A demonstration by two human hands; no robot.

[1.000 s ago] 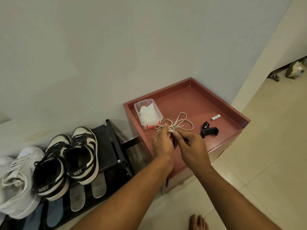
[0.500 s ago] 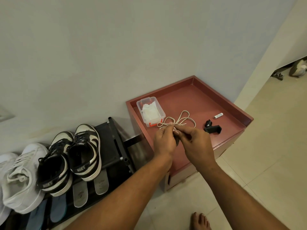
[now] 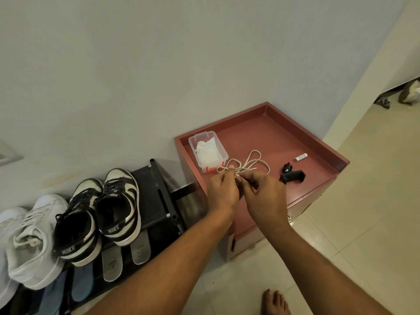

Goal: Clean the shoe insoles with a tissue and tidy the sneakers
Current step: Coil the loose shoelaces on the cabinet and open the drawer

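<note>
Insoles (image 3: 141,246), grey, lie on the black shoe rack (image 3: 154,201) at eight o'clock, tucked under the black-and-white Nike sneakers (image 3: 118,205), untouched. Little has changed in the last second: the left hand (image 3: 223,189) and right hand (image 3: 264,196) still pinch the cream shoelace (image 3: 254,160) over the red-brown cabinet top (image 3: 272,137), its loops lying much as before. This looks like tidying, with wiping yet to come. At twelve o'clock from the hands sits a clear tub (image 3: 221,145) of tissue (image 3: 208,152); at three, a black clamp (image 3: 292,175) and a white battery (image 3: 300,157). Beyond is a pale wall (image 3: 159,64), with a tiled floor (image 3: 341,246) to the right.
</note>
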